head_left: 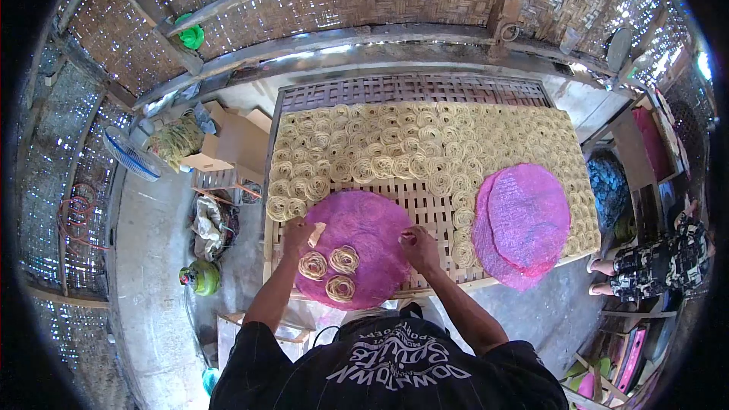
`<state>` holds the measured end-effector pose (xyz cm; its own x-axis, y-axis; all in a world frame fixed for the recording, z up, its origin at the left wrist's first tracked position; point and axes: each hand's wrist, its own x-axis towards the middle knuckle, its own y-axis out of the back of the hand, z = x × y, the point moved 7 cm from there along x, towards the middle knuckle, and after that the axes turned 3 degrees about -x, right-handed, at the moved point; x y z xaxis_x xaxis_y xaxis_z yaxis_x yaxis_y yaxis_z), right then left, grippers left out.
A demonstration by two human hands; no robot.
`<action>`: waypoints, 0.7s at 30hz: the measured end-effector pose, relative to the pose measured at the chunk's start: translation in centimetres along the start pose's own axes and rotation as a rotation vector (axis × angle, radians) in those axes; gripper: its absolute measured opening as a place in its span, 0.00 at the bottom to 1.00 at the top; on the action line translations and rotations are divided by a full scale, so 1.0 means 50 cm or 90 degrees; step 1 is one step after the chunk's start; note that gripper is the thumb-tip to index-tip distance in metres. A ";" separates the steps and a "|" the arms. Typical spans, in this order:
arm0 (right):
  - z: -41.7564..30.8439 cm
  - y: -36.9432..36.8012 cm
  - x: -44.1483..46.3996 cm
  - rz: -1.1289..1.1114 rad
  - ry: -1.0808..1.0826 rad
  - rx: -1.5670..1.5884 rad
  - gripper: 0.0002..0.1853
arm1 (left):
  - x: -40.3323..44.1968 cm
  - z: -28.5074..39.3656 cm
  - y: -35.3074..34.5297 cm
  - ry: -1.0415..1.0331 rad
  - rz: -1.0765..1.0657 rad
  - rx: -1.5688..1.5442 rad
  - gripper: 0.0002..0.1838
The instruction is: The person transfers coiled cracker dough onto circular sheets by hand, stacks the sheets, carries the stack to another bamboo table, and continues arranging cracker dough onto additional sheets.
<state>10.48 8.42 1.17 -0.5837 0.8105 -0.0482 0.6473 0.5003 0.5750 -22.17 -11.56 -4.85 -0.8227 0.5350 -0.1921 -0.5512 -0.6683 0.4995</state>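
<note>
A round pink mesh-like sheet (364, 216) lies over the front of a woven bamboo rack. Three coiled noodle nests (344, 260) sit on the lower left of that sheet. At its left edge, my left hand (297, 234) is closed, with a small flat tan piece (317, 234) sticking out from the fingers. My right hand (419, 250) is at the sheet's right edge, thumb and fingers curled together. Whatever those right fingers hold, if anything, is hidden. Many more noodle nests (364, 137) cover the rack in close rows behind the hands.
More pink round sheets (531, 216) lie stacked on the rack's right side. Bare bamboo slats (429, 209) show between the sheets. A cardboard box (235, 140), fan (131, 153) and green gas cylinder (202, 277) stand left. Another person (653, 262) is at the right.
</note>
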 end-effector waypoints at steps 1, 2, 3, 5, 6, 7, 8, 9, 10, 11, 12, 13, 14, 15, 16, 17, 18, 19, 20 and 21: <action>0.006 -0.009 0.000 -0.008 0.001 0.022 0.12 | 0.011 -0.010 0.010 0.011 0.009 -0.024 0.09; 0.017 -0.022 0.000 -0.016 0.001 0.044 0.13 | 0.020 -0.020 0.019 0.021 0.017 -0.049 0.09; 0.027 -0.033 0.001 -0.024 0.000 0.066 0.13 | 0.020 0.005 0.023 -0.061 0.002 -0.097 0.09; 0.045 -0.068 0.010 -0.071 -0.015 0.077 0.15 | 0.027 0.028 0.027 -0.075 0.020 -0.136 0.10; 0.046 -0.080 0.014 -0.092 -0.023 0.082 0.15 | 0.031 0.040 0.025 -0.083 0.027 -0.157 0.10; 0.021 -0.078 0.014 -0.112 -0.024 0.109 0.16 | 0.054 0.025 0.013 -0.137 -0.016 -0.225 0.08; -0.004 -0.075 0.016 -0.130 -0.024 0.136 0.17 | 0.084 0.009 -0.014 -0.150 -0.048 -0.252 0.06; -0.027 -0.074 0.021 -0.149 -0.026 0.161 0.18 | 0.117 -0.018 -0.049 -0.163 -0.080 -0.278 0.05; -0.033 -0.082 0.030 -0.163 -0.017 0.247 0.19 | 0.057 0.089 -0.064 -0.107 -0.104 -0.216 0.03; -0.036 -0.093 0.041 -0.177 -0.006 0.333 0.20 | -0.015 0.219 -0.074 -0.053 -0.132 -0.150 0.07; -0.046 -0.099 0.054 -0.192 0.007 0.420 0.20 | -0.017 0.227 -0.127 -0.059 -0.193 -0.198 0.09; -0.067 -0.085 0.059 -0.180 -0.036 0.497 0.21 | -0.022 0.244 -0.169 -0.065 -0.254 -0.245 0.12; -0.058 -0.078 0.069 -0.195 -0.066 0.523 0.21 | -0.028 0.256 -0.211 -0.051 -0.271 -0.264 0.14; -0.039 -0.069 0.081 -0.210 -0.095 0.548 0.20 | -0.038 0.280 -0.248 -0.038 -0.288 -0.282 0.15; -0.012 -0.066 0.095 -0.225 -0.125 0.573 0.20 | -0.037 0.293 -0.280 -0.014 -0.290 -0.289 0.15; 0.046 -0.064 0.119 -0.143 -0.153 0.458 0.19 | -0.034 0.307 -0.311 0.010 -0.291 -0.296 0.14; 0.074 -0.051 0.141 -0.115 -0.131 0.401 0.18 | -0.031 0.313 -0.342 0.035 -0.294 -0.303 0.13; 0.098 -0.035 0.157 -0.088 -0.111 0.343 0.18 | -0.022 0.306 -0.380 -0.012 -0.291 -0.292 0.12; 0.108 -0.017 0.175 -0.061 -0.089 0.285 0.17 | -0.002 0.283 -0.425 -0.061 -0.286 -0.281 0.11; 0.104 0.008 0.182 -0.059 -0.144 0.283 0.15 | -0.001 0.300 -0.444 -0.109 -0.279 -0.270 0.10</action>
<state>7.96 17.57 -3.28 -0.5590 0.7779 -0.2871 0.7731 0.6141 0.1587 -7.82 11.01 -3.29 -0.4937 0.8572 -0.1469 -0.8679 -0.4964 0.0200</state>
